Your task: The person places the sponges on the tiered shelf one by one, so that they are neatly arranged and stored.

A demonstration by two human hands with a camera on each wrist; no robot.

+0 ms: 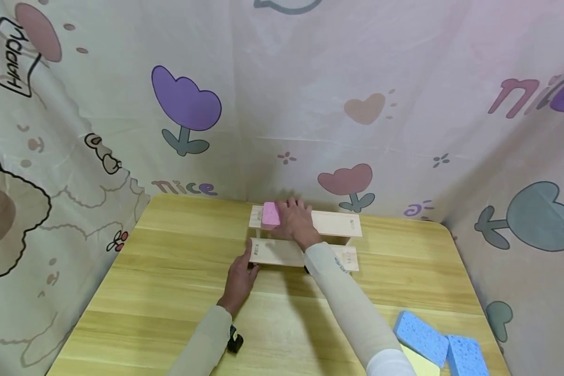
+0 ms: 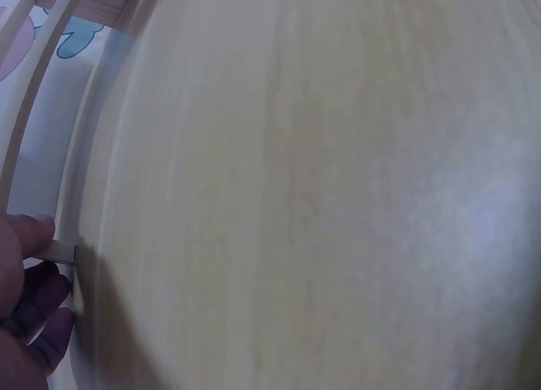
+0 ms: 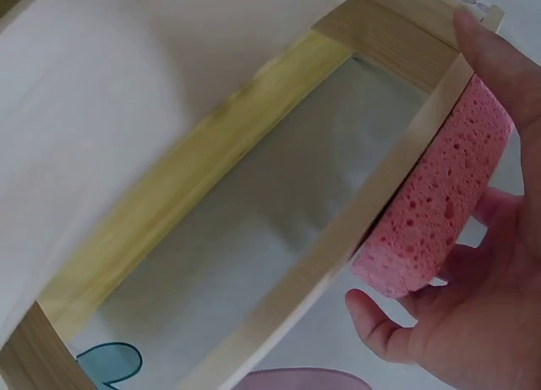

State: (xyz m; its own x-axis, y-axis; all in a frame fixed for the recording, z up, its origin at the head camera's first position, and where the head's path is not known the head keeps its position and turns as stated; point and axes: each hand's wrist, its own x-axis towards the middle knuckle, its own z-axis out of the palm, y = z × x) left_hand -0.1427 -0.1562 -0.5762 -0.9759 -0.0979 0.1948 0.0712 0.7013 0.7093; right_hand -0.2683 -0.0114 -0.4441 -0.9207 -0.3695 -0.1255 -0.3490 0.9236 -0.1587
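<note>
A two-tier wooden rack (image 1: 282,251) stands near the back of the table, with a pink sponge (image 1: 270,214) on the left part of its upper board (image 1: 336,223). My right hand (image 1: 295,222) lies over that upper board and holds the sponge. In the right wrist view, the thumb and fingers (image 3: 376,326) are about the pink sponge (image 3: 431,195), which lies against the board. At the left end of the lower board, my left hand (image 1: 238,279) grips the rack. The left wrist view shows its thumb and curled fingers (image 2: 51,331) about a thin wooden piece (image 2: 57,252).
Two blue sponges (image 1: 420,338) and a yellow sponge (image 1: 420,360) lie at the table's front right. A printed curtain (image 1: 272,104) hangs right behind the table (image 1: 178,250) and along both sides.
</note>
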